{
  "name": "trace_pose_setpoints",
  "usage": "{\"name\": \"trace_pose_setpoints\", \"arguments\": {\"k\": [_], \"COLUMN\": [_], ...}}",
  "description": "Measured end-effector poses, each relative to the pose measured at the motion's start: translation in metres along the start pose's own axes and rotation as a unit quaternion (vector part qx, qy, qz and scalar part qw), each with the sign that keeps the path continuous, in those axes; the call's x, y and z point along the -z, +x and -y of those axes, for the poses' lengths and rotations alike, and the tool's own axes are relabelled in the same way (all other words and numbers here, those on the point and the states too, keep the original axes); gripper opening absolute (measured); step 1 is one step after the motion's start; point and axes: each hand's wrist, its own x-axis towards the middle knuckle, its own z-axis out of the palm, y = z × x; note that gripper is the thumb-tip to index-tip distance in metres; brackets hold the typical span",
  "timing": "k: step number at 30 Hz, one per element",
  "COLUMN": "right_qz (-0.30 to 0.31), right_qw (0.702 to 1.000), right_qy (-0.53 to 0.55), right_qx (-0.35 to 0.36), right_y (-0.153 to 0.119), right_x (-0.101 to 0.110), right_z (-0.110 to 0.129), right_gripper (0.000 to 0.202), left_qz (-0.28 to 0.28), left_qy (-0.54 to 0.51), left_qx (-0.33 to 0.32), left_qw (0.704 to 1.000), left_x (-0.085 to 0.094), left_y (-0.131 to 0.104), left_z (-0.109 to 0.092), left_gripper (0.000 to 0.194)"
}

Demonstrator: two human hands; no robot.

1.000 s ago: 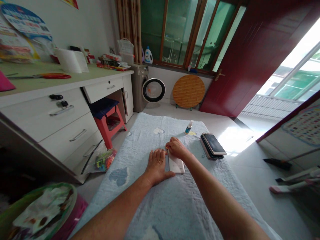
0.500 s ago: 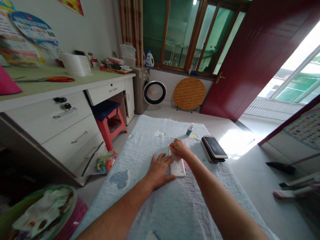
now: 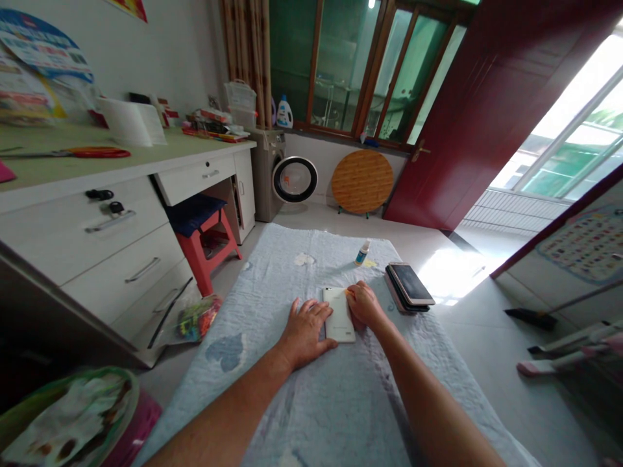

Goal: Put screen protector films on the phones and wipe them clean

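Note:
A white smartphone (image 3: 340, 319) lies back up on the cloth-covered table, its camera at the top left corner. My left hand (image 3: 306, 329) is spread out at the phone's left side, fingertips resting on its edge and thumb by the bottom corner. At the upper right edge of the phone, my right hand (image 3: 364, 305) is closed around a small orange piece (image 3: 348, 292). Most of that piece is hidden by the fingers, so its kind is unclear. Beyond the phone stands a small spray bottle (image 3: 362, 253) with a blue label. Several stacked phones (image 3: 410, 285) lie to the right.
A pale blue quilted cloth (image 3: 287, 272) covers the table. On the left are a white desk (image 3: 195, 170), a red stool (image 3: 199, 253), a bag of colourful bits (image 3: 195, 321) and a waste bin (image 3: 136, 415). A washing machine (image 3: 267, 175) with its door open stands behind.
My right hand has moved from the phone's top, across its back, to the right edge, uncovering the camera corner. The left hand stays at the left edge. The view has shifted slightly.

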Motion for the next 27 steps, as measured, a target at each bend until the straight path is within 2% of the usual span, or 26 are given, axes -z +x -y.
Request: {"name": "trace_pose_setpoints", "arguments": {"k": [10,15,19,23,27], "right_qz": [0.014,-0.005,-0.004,0.007,-0.001], "right_qw": [0.998,0.997,0.994,0.989,0.985], "right_qy": [0.057,0.073,0.103,0.149,0.164], "right_qx": [-0.025,-0.036,-0.025,0.013,0.046], "right_y": [-0.071,-0.1,-0.111,-0.114,-0.11], "right_x": [0.012,0.01,0.016,0.026,0.025], "right_z": [0.021,0.027,0.026,0.021,0.017], "right_gripper": [0.032,0.03,0.026,0.018,0.014], "left_qz": [-0.009,-0.011,-0.015,-0.012,-0.003], "left_qy": [0.021,0.027,0.026,0.025,0.027], "left_qx": [-0.012,-0.015,-0.017,0.001,0.005], "left_qw": [1.0,0.999,0.999,1.0,1.0], "left_x": [-0.002,-0.001,-0.001,-0.003,-0.004], "left_y": [0.001,0.0,0.001,0.005,0.007], "left_z": [0.001,0.0,0.001,0.004,0.007], "left_gripper": [0.063,0.06,0.057,0.034,0.035]}}
